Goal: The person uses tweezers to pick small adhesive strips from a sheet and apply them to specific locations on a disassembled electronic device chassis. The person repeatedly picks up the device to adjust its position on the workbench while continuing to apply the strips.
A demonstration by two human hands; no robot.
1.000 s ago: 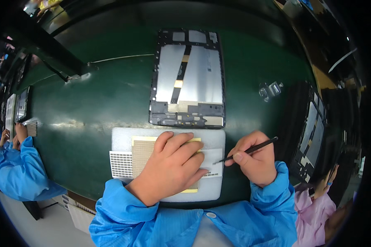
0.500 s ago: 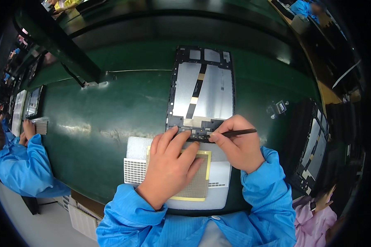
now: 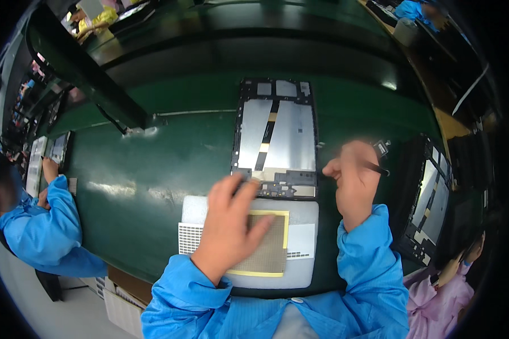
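A tablet-like panel (image 3: 291, 133) with a black frame, silver back plate and dark ribbon strip lies flat on the green bench. My left hand (image 3: 226, 226) is open, fingers apart, its fingertips over the panel's near left corner. Whether they touch it is hard to tell. To the right of the panel, my right hand (image 3: 356, 183) is closed on dark, slim tweezers (image 3: 377, 168), the back end sticking out rightward; their tips are hidden. Under my left hand are a tan gridded sheet (image 3: 266, 248) with yellow edges and a white label sheet (image 3: 189, 237), both on a pale foam pad (image 3: 305, 271).
A small clear-and-dark part (image 3: 383, 148) lies beyond my right hand. More panels (image 3: 432, 198) stand at the right, beside a person in pink (image 3: 441, 299). A dark post (image 3: 87, 70) rises at the left. A co-worker in blue (image 3: 45, 226) works at the far left.
My right hand has lifted off the panel's near edge and moved right with the tweezers. My left hand's fingers have drawn slightly left. The view has shifted a little.
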